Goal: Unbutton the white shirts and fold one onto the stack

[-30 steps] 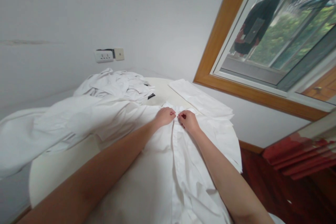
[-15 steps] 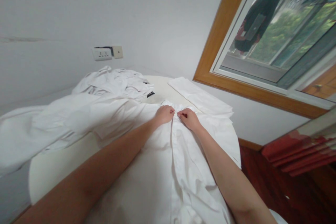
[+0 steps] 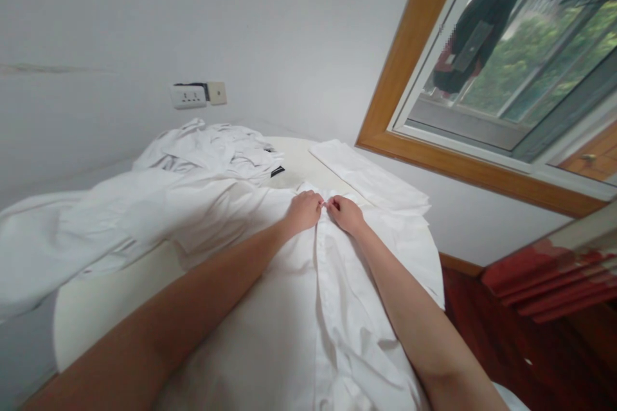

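Observation:
A white shirt [image 3: 270, 327] lies spread over the round table [image 3: 110, 308], its button front running lengthwise toward me. At the collar end, my left hand [image 3: 306, 210] pinches the left edge of the front opening. Close against it, my right hand [image 3: 346, 213] pinches the other edge, and the fingertips of both hands almost meet. A button between them is too small to make out. Below the hands, the two front edges lie side by side, with the right side wrinkled.
Crumpled white garments [image 3: 207, 151] heap at the back left, a black label [image 3: 277, 171] by them. A folded white cloth [image 3: 366, 173] lies at the back right. Behind stand the wall with a socket [image 3: 189, 96] and a wood-framed window [image 3: 385, 109]; a red curtain [image 3: 549, 276] hangs right.
The fingertips of both hands have come slightly closer together at the collar. The shirt and the other cloths lie as before.

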`<state>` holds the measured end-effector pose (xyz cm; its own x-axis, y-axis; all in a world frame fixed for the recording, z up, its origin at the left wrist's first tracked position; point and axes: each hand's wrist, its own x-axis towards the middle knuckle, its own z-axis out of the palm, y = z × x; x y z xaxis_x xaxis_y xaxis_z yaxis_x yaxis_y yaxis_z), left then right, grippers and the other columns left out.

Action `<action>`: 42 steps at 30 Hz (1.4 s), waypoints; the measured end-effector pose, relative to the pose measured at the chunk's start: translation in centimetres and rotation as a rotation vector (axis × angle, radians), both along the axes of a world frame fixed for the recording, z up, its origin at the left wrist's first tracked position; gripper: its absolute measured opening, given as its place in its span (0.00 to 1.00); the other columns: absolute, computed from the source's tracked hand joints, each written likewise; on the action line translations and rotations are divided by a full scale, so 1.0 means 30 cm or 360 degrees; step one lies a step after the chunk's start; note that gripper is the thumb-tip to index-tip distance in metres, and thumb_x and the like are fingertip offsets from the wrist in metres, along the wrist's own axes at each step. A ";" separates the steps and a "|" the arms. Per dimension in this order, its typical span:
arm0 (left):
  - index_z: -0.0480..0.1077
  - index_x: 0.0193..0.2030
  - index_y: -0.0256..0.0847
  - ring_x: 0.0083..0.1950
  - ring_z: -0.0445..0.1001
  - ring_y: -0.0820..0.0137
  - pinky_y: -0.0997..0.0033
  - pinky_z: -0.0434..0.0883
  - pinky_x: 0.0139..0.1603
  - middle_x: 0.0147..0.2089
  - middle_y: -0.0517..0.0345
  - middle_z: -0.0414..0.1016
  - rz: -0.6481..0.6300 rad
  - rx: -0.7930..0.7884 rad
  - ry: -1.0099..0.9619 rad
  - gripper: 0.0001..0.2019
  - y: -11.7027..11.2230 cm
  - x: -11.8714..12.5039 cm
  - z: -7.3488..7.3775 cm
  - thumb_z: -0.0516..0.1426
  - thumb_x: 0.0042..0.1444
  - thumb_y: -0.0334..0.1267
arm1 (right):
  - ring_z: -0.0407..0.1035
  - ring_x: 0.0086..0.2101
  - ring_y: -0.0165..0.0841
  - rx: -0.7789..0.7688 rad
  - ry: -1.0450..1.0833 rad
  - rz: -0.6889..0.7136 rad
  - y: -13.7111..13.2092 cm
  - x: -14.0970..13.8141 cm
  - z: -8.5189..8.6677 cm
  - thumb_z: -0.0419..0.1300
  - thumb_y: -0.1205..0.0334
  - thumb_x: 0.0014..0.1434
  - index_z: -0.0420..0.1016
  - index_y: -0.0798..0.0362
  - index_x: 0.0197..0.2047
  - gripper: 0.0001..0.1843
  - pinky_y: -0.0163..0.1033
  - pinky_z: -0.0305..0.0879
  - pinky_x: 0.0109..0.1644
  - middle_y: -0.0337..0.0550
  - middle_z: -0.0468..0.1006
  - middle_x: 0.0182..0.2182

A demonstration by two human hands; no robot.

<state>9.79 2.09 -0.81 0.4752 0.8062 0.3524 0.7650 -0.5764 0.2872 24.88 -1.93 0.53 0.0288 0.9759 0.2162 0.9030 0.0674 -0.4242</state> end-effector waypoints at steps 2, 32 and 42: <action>0.73 0.42 0.41 0.48 0.71 0.63 0.64 0.67 0.49 0.43 0.51 0.74 -0.0002 -0.0013 0.0015 0.13 -0.005 0.000 0.003 0.48 0.60 0.34 | 0.66 0.30 0.31 -0.0022 -0.0033 -0.0041 -0.001 -0.011 0.007 0.52 0.59 0.60 0.74 0.51 0.35 0.11 0.34 0.49 0.30 0.40 0.77 0.30; 0.73 0.40 0.40 0.47 0.71 0.63 0.65 0.66 0.49 0.41 0.51 0.74 -0.0030 -0.0029 0.0083 0.11 0.022 -0.004 0.018 0.50 0.58 0.35 | 0.67 0.31 0.30 0.0092 0.0092 -0.0076 -0.002 -0.014 -0.005 0.49 0.54 0.64 0.75 0.52 0.35 0.16 0.33 0.52 0.32 0.40 0.77 0.30; 0.75 0.38 0.42 0.44 0.73 0.65 0.68 0.68 0.47 0.38 0.54 0.75 -0.0055 -0.0091 -0.0039 0.12 0.037 -0.002 0.010 0.51 0.58 0.39 | 0.67 0.32 0.31 0.0131 0.0097 -0.0086 -0.002 -0.009 -0.021 0.49 0.57 0.63 0.74 0.52 0.38 0.14 0.33 0.53 0.33 0.41 0.77 0.32</action>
